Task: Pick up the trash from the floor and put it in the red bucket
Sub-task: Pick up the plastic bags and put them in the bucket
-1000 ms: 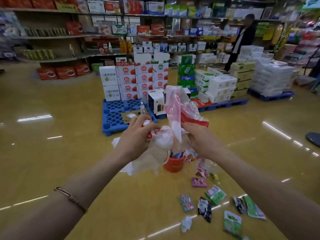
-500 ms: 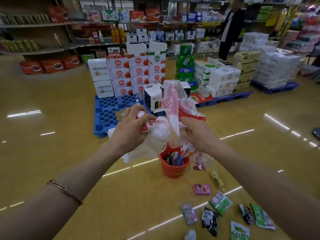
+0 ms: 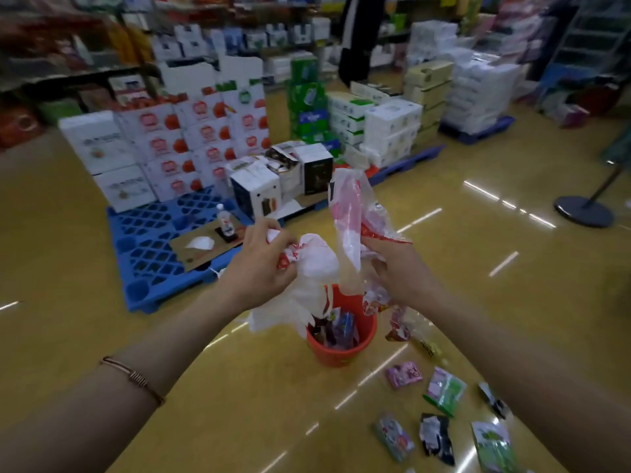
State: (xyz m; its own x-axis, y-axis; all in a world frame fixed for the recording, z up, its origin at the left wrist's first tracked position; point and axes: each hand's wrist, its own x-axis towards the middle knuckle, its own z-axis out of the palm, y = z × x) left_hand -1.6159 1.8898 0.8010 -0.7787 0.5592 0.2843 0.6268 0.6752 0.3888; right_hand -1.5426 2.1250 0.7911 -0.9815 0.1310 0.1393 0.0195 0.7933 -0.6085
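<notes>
One red bucket [image 3: 341, 349] on the yellow floor [image 3: 239, 404], below and between two hands; inside it, several crumpled wrappers [image 3: 338, 327], number impossible to count. Above the bucket, bunched plastic bags: a white one with red print [image 3: 309, 264] clamped in the left hand [image 3: 263, 264], a clear pink-tinted one [image 3: 351, 216] standing up from the closed grip of the right hand [image 3: 399, 268]. Hands apart, each shut on its own plastic. One thin bracelet [image 3: 136, 375] on the left forearm. Loose on the floor right of the bucket, at least six flat packets: pink [image 3: 404, 373], green-and-white [image 3: 445, 389], small black [image 3: 493, 399], grey-green [image 3: 392, 435], black [image 3: 437, 436], green [image 3: 495, 445]. Further back, one blue pallet [image 3: 146, 247] carrying stacked white cartons [image 3: 191, 138] and one small bottle [image 3: 225, 221]
</notes>
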